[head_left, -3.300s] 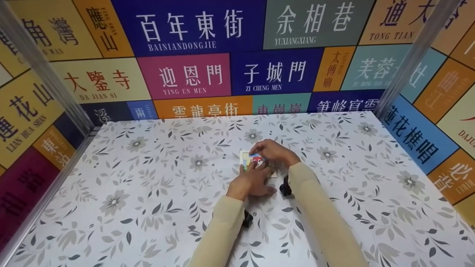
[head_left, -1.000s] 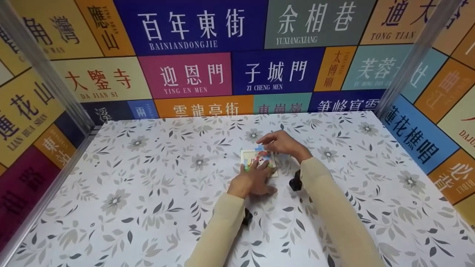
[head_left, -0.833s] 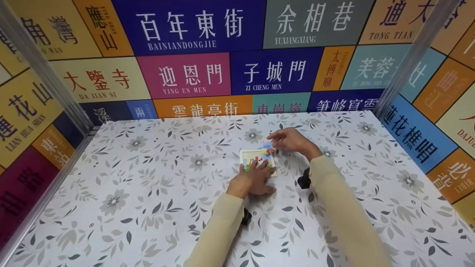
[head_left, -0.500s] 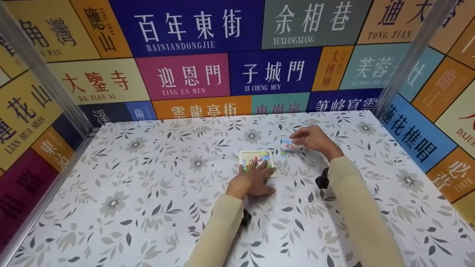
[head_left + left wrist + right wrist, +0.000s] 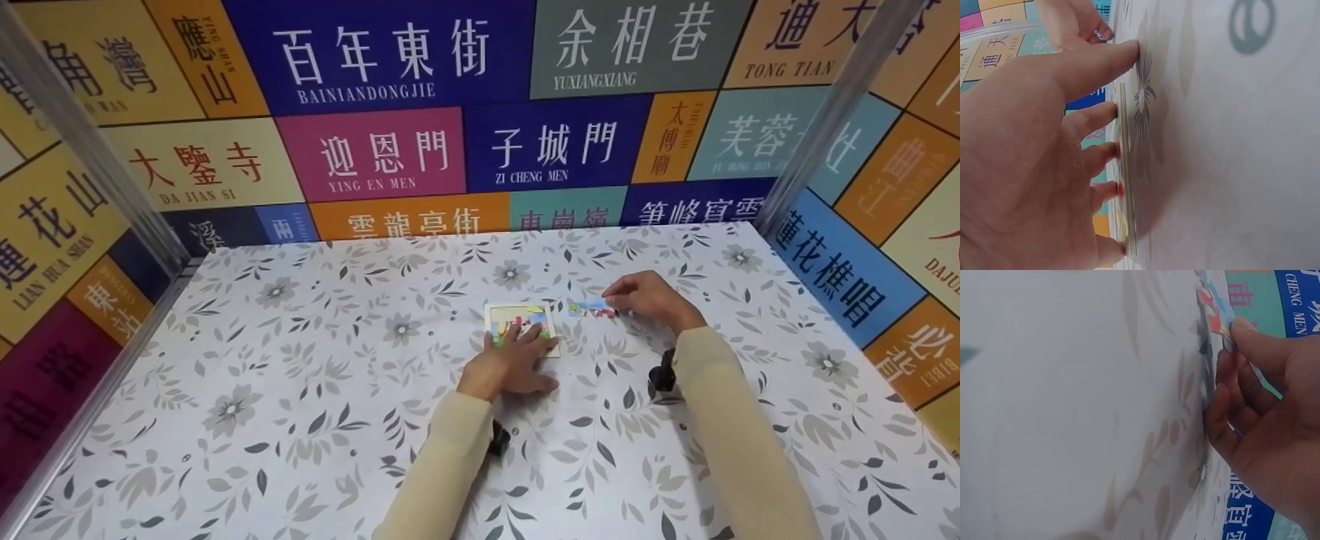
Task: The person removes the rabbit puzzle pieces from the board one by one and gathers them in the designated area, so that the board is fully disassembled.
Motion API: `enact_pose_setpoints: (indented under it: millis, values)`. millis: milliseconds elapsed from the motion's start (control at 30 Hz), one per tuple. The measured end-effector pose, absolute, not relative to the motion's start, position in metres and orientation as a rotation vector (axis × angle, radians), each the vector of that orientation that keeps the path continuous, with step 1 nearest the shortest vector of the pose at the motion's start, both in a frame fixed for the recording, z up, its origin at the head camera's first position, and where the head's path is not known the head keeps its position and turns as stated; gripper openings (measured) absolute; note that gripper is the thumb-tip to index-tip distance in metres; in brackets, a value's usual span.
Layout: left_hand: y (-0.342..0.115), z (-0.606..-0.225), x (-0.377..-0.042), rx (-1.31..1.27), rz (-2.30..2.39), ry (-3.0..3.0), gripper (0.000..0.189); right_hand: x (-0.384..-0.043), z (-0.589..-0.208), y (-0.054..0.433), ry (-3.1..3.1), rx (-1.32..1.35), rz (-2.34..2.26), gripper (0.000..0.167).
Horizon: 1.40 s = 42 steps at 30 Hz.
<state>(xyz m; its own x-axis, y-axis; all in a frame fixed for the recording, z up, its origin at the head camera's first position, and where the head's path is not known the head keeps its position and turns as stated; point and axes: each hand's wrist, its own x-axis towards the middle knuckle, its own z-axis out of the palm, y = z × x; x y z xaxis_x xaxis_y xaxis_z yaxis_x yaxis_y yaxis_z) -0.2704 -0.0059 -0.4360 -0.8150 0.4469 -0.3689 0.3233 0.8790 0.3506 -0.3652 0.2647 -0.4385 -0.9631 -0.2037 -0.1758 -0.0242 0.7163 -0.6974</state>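
Carried a flat, blue-and-red printed puzzle section point(image 5: 598, 305) off the square, cream-rimmed picture board point(image 5: 487, 316), pinched in the bare right hand point(image 5: 649, 296); moved rightward over the white, leaf-patterned tabletop point(image 5: 315, 457).

Your widest room lies left of your left hand point(image 5: 510, 367), across the floral tabletop point(image 5: 322, 352) to the left post point(image 5: 105, 142). Between your left sleeve point(image 5: 442, 465) and right sleeve point(image 5: 742, 427) a broad lane leads forward, narrowed by the black wrist cameras point(image 5: 661, 375). The puzzle tray point(image 5: 497, 306), under your left fingers, obstructs its far end; the jigsaw pieces point(image 5: 592, 306) your right hand point(image 5: 652, 298) pinches leave a slim gap beside it. Past the table, the printed wall point(image 5: 390, 154) stops you.
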Motion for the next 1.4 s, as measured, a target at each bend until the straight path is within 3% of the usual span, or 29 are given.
enact_pose_setpoints:
  millis: [300,833,1133,1400]
  values:
    - [-0.008,-0.438,-0.270,0.560,0.377,2.621,0.071,-0.368,-0.446,0.260,2.715,-0.166,-1.066,0.024]
    - [-0.015,-0.437,-0.271,0.615,0.487,2.583,0.073,-0.368,-0.436,0.246,2.745,-0.139,-1.001,0.031]
    - [-0.021,-0.429,-0.260,0.652,0.393,2.689,0.052,-0.369,-0.427,0.211,2.723,-0.316,-1.070,0.031]
    - [-0.026,-0.436,-0.261,0.656,0.389,2.659,0.056,-0.366,-0.436,0.182,2.678,-0.530,-1.050,0.024]
